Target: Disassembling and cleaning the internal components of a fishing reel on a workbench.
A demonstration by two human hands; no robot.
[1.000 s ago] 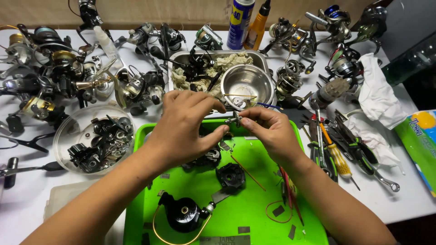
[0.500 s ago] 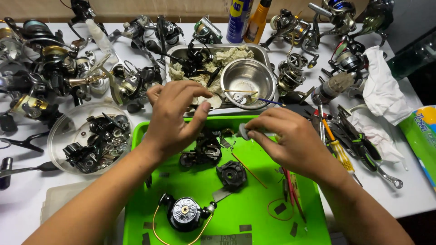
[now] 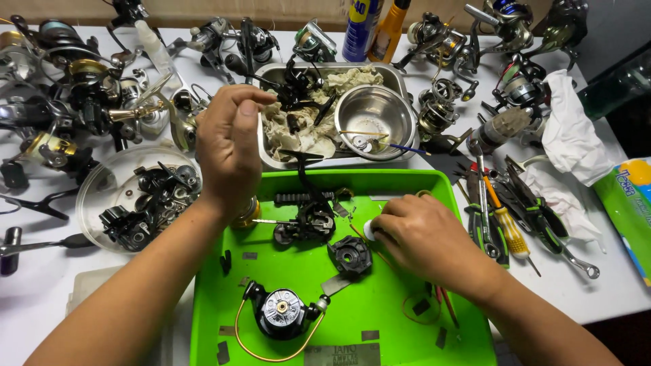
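Since a moment ago the hands have parted: the left hand has lifted toward the metal tray, fingertips pinched in a narrow grip on something too small to tell. Her right hand rests low on the green tray, grip curled around a small white piece, beside the dark reel body.

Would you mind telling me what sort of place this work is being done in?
Most likely a fishing-reel repair bench. Dozens of spinning reels crowd the white table, a stripped reel body and loose parts lie on a green tray, and screwdrivers and pliers sit beside the right hand.
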